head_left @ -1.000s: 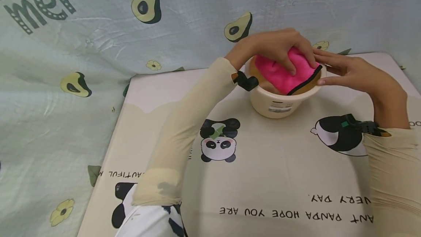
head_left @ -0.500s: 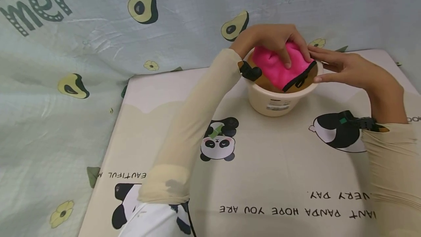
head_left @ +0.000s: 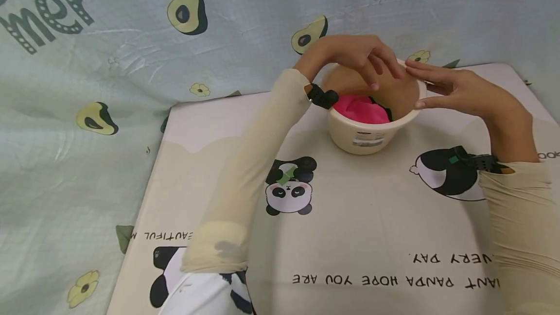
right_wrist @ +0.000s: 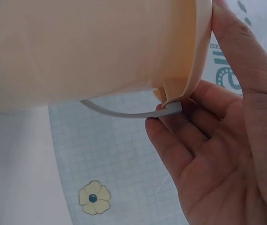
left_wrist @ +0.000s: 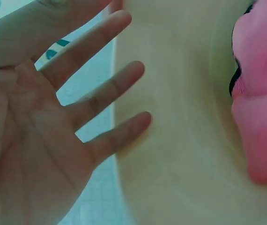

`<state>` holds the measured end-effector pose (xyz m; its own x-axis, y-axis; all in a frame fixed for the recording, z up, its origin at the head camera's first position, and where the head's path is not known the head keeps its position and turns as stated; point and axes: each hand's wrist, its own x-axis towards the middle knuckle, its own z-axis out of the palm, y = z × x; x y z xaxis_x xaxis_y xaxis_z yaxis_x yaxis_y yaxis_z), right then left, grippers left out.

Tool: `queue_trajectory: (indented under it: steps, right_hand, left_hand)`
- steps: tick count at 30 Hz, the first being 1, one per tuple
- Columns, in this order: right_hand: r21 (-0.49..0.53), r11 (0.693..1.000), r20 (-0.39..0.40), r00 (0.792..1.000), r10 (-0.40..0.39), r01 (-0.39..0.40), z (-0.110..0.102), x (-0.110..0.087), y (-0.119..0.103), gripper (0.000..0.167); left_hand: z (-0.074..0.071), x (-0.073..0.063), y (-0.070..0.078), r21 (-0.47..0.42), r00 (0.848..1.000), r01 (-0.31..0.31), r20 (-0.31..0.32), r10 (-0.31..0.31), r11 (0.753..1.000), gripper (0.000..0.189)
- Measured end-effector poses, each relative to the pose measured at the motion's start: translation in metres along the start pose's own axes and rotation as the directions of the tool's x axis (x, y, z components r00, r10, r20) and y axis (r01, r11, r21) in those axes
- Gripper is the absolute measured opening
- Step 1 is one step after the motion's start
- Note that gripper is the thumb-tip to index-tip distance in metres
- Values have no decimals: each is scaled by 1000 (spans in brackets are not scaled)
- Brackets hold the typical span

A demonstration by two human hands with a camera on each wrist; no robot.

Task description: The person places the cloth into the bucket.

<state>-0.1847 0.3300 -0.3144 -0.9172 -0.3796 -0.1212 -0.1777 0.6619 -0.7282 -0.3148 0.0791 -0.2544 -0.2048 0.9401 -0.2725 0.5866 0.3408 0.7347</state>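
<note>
A cream plastic bucket (head_left: 363, 137) stands near the far edge of the table. Inside it lies a soft pink cloth item with black trim (head_left: 360, 110); its exact kind cannot be made out. My left hand (head_left: 356, 55) hovers over the bucket's opening with fingers spread and nothing in them. In the left wrist view the pink cloth item (left_wrist: 264, 93) is apart from those fingers. My right hand (head_left: 468, 91) holds the bucket's right side, thumb and fingers at the rim. The right wrist view shows those fingers by the grey handle (right_wrist: 124, 114).
The table cover (head_left: 341, 232) carries printed pandas and lettering. Behind the table hangs an avocado-print curtain (head_left: 249, 28), close to the bucket. Both wrists wear dark camera straps over beige sleeves (head_left: 245, 169).
My left hand has let go of the pink cloth item, which has dropped deeper into the bucket. The left fingers have spread apart. My right hand stays at the rim.
</note>
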Motion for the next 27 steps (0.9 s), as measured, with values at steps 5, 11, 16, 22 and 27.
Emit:
queue_trajectory:
  steps: [5, 11, 16, 22, 27]
  right_hand:
    - [-6, 1000, -7, 1000, 0, 0, 0, 2, 3, 77]
    - [-13, 1000, -22, 1000, 1, -1, -1, 3, 5, 77]
    - [-103, 992, -61, 995, -81, 74, 5, -4, 4, 80]
    - [-395, 896, -206, 930, -303, 204, 9, -30, -2, 72]
    - [-561, 806, -256, 885, -388, 191, 3, -61, -5, 65]
  left_hand:
    - [3, -24, 3, 176, 996, -23, -76, 37, 984, 39]
    - [21, -61, 10, 419, 954, 85, -297, 48, 904, 40]
    - [43, -95, 6, 545, 868, 241, -491, 72, 803, 51]
    - [65, -142, -15, 601, 799, 383, -597, 76, 702, 57]
    - [92, -185, -29, 579, 767, 478, -642, 7, 661, 62]
